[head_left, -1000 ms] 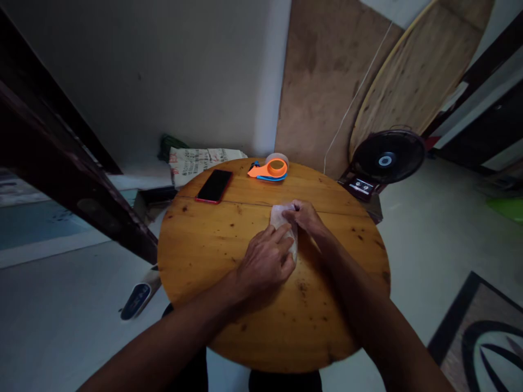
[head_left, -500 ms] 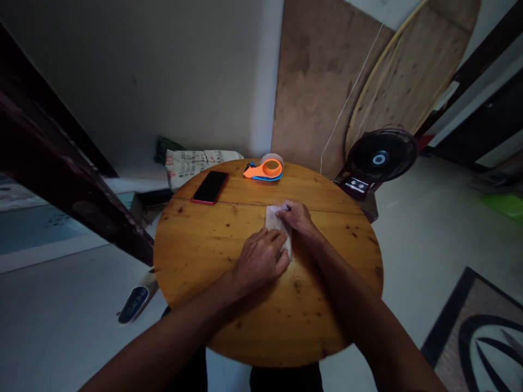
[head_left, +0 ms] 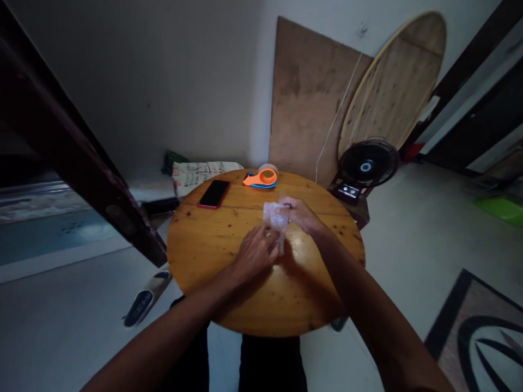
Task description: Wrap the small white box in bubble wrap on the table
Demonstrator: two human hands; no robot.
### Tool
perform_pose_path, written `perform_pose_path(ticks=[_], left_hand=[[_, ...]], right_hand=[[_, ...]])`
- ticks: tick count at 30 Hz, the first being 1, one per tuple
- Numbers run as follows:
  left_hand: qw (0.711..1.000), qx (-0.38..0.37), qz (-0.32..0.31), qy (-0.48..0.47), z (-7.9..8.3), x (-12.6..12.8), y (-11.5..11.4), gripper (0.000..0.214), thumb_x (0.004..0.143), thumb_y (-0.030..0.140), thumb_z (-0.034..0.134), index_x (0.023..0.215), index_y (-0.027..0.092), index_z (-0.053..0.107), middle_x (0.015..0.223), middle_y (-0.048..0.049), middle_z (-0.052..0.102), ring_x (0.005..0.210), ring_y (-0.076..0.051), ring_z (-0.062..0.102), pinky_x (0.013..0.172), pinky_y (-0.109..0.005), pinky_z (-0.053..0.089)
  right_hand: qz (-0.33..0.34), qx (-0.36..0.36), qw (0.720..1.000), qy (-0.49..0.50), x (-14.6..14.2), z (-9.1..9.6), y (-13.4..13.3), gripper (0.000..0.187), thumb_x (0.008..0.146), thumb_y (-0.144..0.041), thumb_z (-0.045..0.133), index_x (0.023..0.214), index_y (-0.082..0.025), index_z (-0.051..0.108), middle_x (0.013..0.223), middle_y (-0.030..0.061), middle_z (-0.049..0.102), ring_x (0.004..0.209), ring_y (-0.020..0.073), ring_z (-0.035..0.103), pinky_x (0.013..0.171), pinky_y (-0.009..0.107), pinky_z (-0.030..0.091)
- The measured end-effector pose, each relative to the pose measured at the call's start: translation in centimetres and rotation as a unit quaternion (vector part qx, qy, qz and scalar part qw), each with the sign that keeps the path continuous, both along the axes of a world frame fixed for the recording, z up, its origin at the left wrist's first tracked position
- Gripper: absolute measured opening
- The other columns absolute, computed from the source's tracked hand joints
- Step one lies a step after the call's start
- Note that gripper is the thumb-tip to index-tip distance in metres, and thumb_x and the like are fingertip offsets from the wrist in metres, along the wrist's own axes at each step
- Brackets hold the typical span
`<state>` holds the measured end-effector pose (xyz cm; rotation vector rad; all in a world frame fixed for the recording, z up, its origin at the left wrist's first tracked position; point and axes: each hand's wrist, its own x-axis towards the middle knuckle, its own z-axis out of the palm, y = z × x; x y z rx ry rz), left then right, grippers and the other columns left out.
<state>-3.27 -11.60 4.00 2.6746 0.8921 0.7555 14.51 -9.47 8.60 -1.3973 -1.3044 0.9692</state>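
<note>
A small folded piece of translucent bubble wrap [head_left: 273, 213] is on the round wooden table [head_left: 204, 245], near its middle. My right hand [head_left: 301, 214] pinches its upper right edge between thumb and fingers. At the lower left, my left hand [head_left: 257, 249] has its fingers curled over the wrap, hiding part of it. Whether anything lies inside the wrap I cannot tell. Beyond my hands, an orange and blue tape dispenser [head_left: 261, 178] with a roll of tape rests towards the far edge.
A phone with a red edge [head_left: 214, 194] lies at the table's far left. Behind the table are a printed white sack [head_left: 204, 173] and a brown board [head_left: 302, 98] against the wall. To the right stands a black fan [head_left: 368, 166], with a round wooden tabletop [head_left: 400, 81] leaning behind.
My right hand has lifted and turned the wrap's right edge, and more of its bubbled surface shows. My left hand stays on the lower part. The camera view has shifted slightly.
</note>
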Motion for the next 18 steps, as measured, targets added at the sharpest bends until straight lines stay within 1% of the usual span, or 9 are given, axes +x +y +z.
perform_pose_path(ticks=[3, 6, 9, 11, 14, 16, 18], left_hand=[[1.0, 0.011, 0.014, -0.002, -0.6, -0.1, -0.2, 0.033, 0.087, 0.029, 0.049, 0.118, 0.024, 0.061, 0.11, -0.0081, 0.057, 0.101, -0.023, 0.054, 0.09, -0.037, 0.046], [0.999, -0.002, 0.021, -0.039, -1.3, 0.1, -0.4, 0.033, 0.086, 0.026, 0.05, 0.117, 0.023, 0.061, 0.109, -0.0072, 0.056, 0.099, -0.02, 0.055, 0.091, -0.036, 0.045], [0.995, -0.02, 0.045, -0.089, -1.8, 0.3, -0.7, 0.031, 0.084, 0.025, 0.053, 0.114, 0.021, 0.059, 0.11, -0.0076, 0.055, 0.1, -0.02, 0.054, 0.093, -0.036, 0.045], [0.99, -0.036, 0.074, -0.114, -1.9, 0.4, -0.9, 0.028, 0.082, 0.028, 0.056, 0.108, 0.019, 0.057, 0.109, -0.0078, 0.055, 0.101, -0.021, 0.053, 0.094, -0.036, 0.044], [0.982, -0.081, 0.113, -0.127, -2.0, 0.3, -1.0, 0.027, 0.079, 0.034, 0.059, 0.1, 0.018, 0.054, 0.102, -0.0068, 0.055, 0.099, -0.022, 0.054, 0.091, -0.037, 0.045], [0.976, -0.111, 0.131, -0.136, -2.1, 0.1, -0.9, 0.031, 0.078, 0.037, 0.061, 0.101, 0.017, 0.053, 0.1, -0.0071, 0.056, 0.099, -0.022, 0.054, 0.09, -0.038, 0.045], [0.969, -0.129, 0.139, -0.16, -2.4, 0.0, -0.7, 0.042, 0.077, 0.039, 0.062, 0.109, 0.016, 0.05, 0.105, -0.0093, 0.055, 0.105, -0.024, 0.054, 0.092, -0.038, 0.045]], right_hand=[[-0.013, 0.033, 0.999, -0.03, -0.9, -0.2, -0.6, 0.024, 0.059, -0.034, 0.067, 0.068, -0.018, 0.051, 0.06, -0.0057, 0.048, 0.055, 0.0093, 0.043, 0.052, 0.022, 0.033], [-0.047, 0.056, 0.994, -0.079, -1.6, -0.7, -0.9, 0.021, 0.06, -0.031, 0.065, 0.064, -0.019, 0.048, 0.058, -0.0061, 0.046, 0.055, 0.0096, 0.042, 0.051, 0.022, 0.032], [-0.068, 0.063, 0.991, -0.099, -2.0, -0.9, -1.4, 0.017, 0.062, -0.03, 0.062, 0.067, -0.019, 0.051, 0.061, -0.0052, 0.049, 0.058, 0.0107, 0.045, 0.054, 0.022, 0.034], [-0.06, 0.068, 0.99, -0.104, -2.1, -0.8, -2.1, 0.018, 0.063, -0.032, 0.062, 0.069, -0.018, 0.051, 0.063, -0.0047, 0.05, 0.06, 0.011, 0.045, 0.055, 0.023, 0.035], [-0.034, 0.078, 0.989, -0.121, -2.2, -0.9, -3.4, 0.021, 0.065, -0.036, 0.06, 0.071, -0.018, 0.051, 0.062, -0.0055, 0.047, 0.059, 0.0102, 0.043, 0.054, 0.022, 0.034], [-0.029, 0.087, 0.985, -0.149, -2.3, -1.1, -4.4, 0.021, 0.067, -0.037, 0.059, 0.07, -0.019, 0.05, 0.062, -0.006, 0.045, 0.058, 0.0097, 0.041, 0.054, 0.021, 0.033], [-0.032, 0.1, 0.979, -0.177, -2.5, -1.6, -5.2, 0.021, 0.071, -0.038, 0.057, 0.07, -0.019, 0.05, 0.062, -0.0059, 0.045, 0.058, 0.0097, 0.04, 0.054, 0.021, 0.033]])
